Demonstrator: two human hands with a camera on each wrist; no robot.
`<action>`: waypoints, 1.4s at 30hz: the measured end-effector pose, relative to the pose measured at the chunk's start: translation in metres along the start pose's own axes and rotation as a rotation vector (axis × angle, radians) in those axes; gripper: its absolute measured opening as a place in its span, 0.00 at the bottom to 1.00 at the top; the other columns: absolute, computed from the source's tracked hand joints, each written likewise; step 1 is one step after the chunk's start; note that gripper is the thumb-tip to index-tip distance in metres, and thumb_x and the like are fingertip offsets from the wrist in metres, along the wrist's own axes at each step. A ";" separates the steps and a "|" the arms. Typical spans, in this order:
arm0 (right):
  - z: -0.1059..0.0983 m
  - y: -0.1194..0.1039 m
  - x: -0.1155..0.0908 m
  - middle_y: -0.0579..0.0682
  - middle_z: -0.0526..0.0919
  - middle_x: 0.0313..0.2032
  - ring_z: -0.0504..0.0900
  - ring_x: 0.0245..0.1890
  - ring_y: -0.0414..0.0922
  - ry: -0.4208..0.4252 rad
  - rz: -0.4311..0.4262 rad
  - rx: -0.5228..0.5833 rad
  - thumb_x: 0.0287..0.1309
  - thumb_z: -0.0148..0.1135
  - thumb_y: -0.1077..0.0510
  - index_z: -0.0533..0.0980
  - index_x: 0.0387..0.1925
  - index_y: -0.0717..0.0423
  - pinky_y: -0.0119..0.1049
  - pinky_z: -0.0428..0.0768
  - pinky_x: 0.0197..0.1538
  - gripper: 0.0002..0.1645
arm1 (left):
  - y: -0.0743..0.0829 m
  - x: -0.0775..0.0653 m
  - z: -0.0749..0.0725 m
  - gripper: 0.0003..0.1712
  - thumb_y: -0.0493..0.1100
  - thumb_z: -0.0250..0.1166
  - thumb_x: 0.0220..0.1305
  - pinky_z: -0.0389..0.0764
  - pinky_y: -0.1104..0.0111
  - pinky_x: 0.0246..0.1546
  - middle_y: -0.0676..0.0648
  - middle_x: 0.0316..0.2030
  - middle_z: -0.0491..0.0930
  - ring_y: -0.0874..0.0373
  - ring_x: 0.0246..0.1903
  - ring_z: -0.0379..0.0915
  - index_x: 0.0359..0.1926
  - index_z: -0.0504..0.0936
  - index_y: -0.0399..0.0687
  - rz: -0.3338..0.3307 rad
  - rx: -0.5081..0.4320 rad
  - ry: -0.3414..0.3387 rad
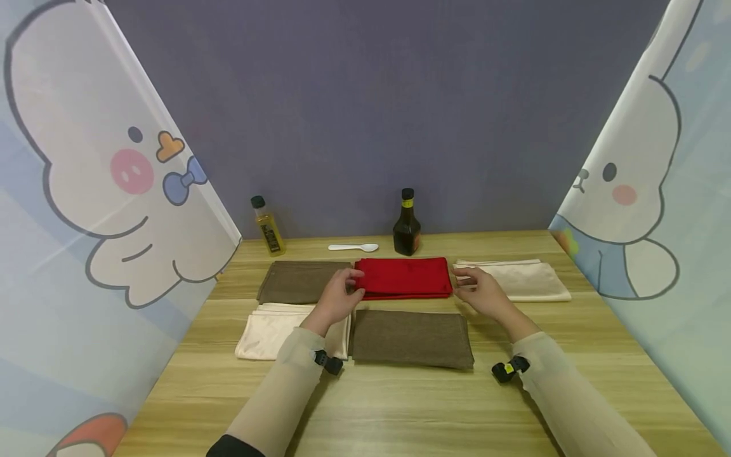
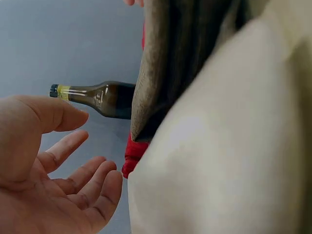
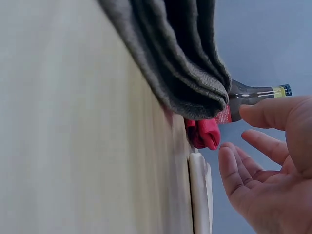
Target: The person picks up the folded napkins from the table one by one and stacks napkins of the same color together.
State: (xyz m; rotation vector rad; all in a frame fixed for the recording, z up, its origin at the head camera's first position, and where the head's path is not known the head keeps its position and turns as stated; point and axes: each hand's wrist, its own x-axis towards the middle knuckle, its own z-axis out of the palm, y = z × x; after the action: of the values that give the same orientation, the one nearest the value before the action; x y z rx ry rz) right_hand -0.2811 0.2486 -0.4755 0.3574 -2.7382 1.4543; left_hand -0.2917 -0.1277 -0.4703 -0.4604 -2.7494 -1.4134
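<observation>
A red folded cloth (image 1: pixel 404 277) lies in the back row of folded cloths. My left hand (image 1: pixel 339 294) hovers at its left edge, thumb and fingers apart with nothing between them. At the opposite edge is my right hand (image 1: pixel 483 293), its fingers loosely bent and holding nothing, beside a cream folded cloth (image 1: pixel 528 281). A brown folded cloth (image 1: pixel 411 338) lies nearer, between the forearms. In the left wrist view the left hand (image 2: pixel 63 170) has its palm and spread fingers showing. The right wrist view has the right hand (image 3: pixel 273 170) likewise, with thumb and fingers apart.
Another brown cloth (image 1: pixel 302 282) and a cream cloth (image 1: pixel 271 333) lie on the left, the cream one partly behind the left forearm. Along the back stand an oil bottle (image 1: pixel 268 230) and a dark sauce bottle (image 1: pixel 407 227), with a white spoon (image 1: pixel 353 247) between them.
</observation>
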 end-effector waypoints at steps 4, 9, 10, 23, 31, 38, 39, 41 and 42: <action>-0.002 0.002 -0.011 0.69 0.75 0.63 0.79 0.59 0.66 0.002 -0.016 -0.016 0.70 0.66 0.63 0.71 0.71 0.66 0.50 0.86 0.52 0.32 | 0.000 -0.010 -0.001 0.25 0.39 0.66 0.74 0.80 0.51 0.56 0.44 0.66 0.72 0.44 0.62 0.73 0.69 0.75 0.44 0.024 -0.015 -0.021; -0.003 -0.001 -0.024 0.69 0.74 0.64 0.80 0.58 0.65 -0.002 -0.046 -0.006 0.70 0.66 0.64 0.71 0.70 0.68 0.51 0.86 0.52 0.30 | 0.001 -0.021 -0.001 0.27 0.36 0.66 0.73 0.81 0.52 0.55 0.40 0.66 0.72 0.43 0.61 0.74 0.70 0.72 0.40 0.045 -0.053 -0.031; -0.003 -0.003 -0.027 0.68 0.74 0.64 0.80 0.58 0.65 -0.003 -0.047 0.004 0.70 0.67 0.64 0.71 0.70 0.68 0.50 0.86 0.52 0.31 | 0.002 -0.023 -0.001 0.28 0.36 0.66 0.73 0.80 0.51 0.55 0.40 0.66 0.71 0.42 0.62 0.73 0.70 0.72 0.39 0.046 -0.062 -0.035; 0.000 -0.007 -0.047 0.68 0.75 0.64 0.80 0.58 0.63 -0.042 -0.087 0.028 0.68 0.70 0.62 0.71 0.69 0.70 0.46 0.85 0.53 0.32 | 0.000 -0.050 -0.002 0.25 0.38 0.67 0.73 0.80 0.51 0.56 0.39 0.66 0.73 0.45 0.61 0.74 0.68 0.75 0.47 0.080 -0.064 -0.102; 0.002 0.000 -0.053 0.68 0.77 0.62 0.81 0.58 0.63 -0.065 -0.096 -0.001 0.68 0.71 0.61 0.72 0.67 0.70 0.54 0.83 0.56 0.32 | -0.009 -0.055 -0.002 0.24 0.40 0.68 0.73 0.81 0.48 0.54 0.44 0.63 0.78 0.46 0.57 0.78 0.67 0.78 0.48 0.074 -0.014 -0.093; 0.003 0.001 -0.055 0.64 0.83 0.57 0.82 0.56 0.60 -0.111 -0.071 -0.042 0.68 0.71 0.58 0.74 0.66 0.69 0.46 0.83 0.54 0.31 | -0.011 -0.056 0.001 0.23 0.40 0.69 0.73 0.80 0.55 0.47 0.43 0.57 0.81 0.53 0.47 0.77 0.66 0.80 0.48 0.042 0.000 -0.102; 0.003 0.002 -0.055 0.64 0.83 0.56 0.82 0.56 0.60 -0.120 -0.080 -0.047 0.68 0.71 0.57 0.74 0.66 0.70 0.45 0.83 0.53 0.31 | -0.011 -0.056 0.001 0.22 0.40 0.69 0.72 0.79 0.56 0.46 0.44 0.57 0.81 0.54 0.46 0.77 0.65 0.80 0.48 0.040 0.007 -0.101; 0.003 0.003 -0.055 0.63 0.84 0.56 0.82 0.54 0.58 -0.129 -0.083 -0.051 0.68 0.71 0.57 0.74 0.66 0.70 0.42 0.83 0.53 0.32 | -0.011 -0.057 0.002 0.22 0.40 0.69 0.72 0.78 0.57 0.45 0.45 0.56 0.81 0.55 0.44 0.75 0.65 0.81 0.48 0.041 0.023 -0.102; 0.003 0.003 -0.055 0.62 0.84 0.56 0.83 0.54 0.56 -0.135 -0.084 -0.053 0.68 0.72 0.57 0.74 0.66 0.69 0.41 0.82 0.52 0.31 | -0.010 -0.057 0.002 0.22 0.40 0.69 0.72 0.77 0.58 0.44 0.45 0.56 0.81 0.55 0.43 0.75 0.64 0.81 0.48 0.040 0.027 -0.103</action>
State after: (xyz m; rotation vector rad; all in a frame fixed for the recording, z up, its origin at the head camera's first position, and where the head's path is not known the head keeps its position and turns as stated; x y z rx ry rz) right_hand -0.2283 0.2583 -0.4866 0.5820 -2.8194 1.3829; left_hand -0.2399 -0.1462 -0.4881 -0.5998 -2.8179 -1.3800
